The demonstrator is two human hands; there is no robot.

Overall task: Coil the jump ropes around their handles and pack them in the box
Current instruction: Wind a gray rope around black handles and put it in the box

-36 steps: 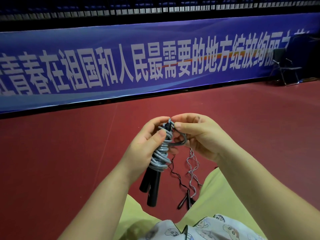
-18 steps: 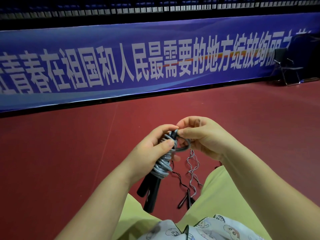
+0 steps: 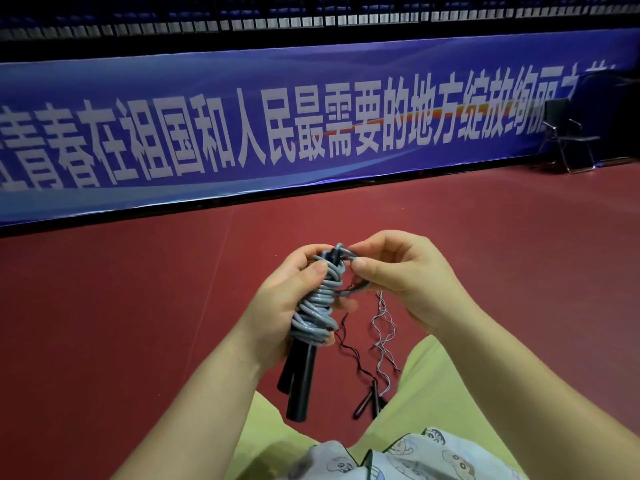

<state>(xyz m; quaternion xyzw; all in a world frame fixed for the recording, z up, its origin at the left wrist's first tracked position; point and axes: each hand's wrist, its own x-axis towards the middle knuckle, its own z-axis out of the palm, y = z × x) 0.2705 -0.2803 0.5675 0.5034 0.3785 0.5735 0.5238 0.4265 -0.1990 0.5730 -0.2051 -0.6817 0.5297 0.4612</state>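
A grey jump rope (image 3: 317,311) is wound in several turns around its two black handles (image 3: 299,382), which point down toward my lap. My left hand (image 3: 277,306) grips the coiled bundle, thumb pressed on the upper turns. My right hand (image 3: 398,275) pinches the last grey loop at the top of the bundle, close to the handle tips. On the red floor between my knees lies a second jump rope (image 3: 382,337), thin and wavy, with small black handles (image 3: 369,401). No box is in view.
I sit on a red sports floor (image 3: 138,323) with yellow-green trousers (image 3: 433,393) at the bottom of the view. A long blue banner (image 3: 311,133) runs across the back. A black folding chair (image 3: 568,136) stands at the far right.
My right hand has brought the end loop up and tighter against the top of the bundle. The bundle in my left hand has shifted slightly; the rope on the floor has not moved.
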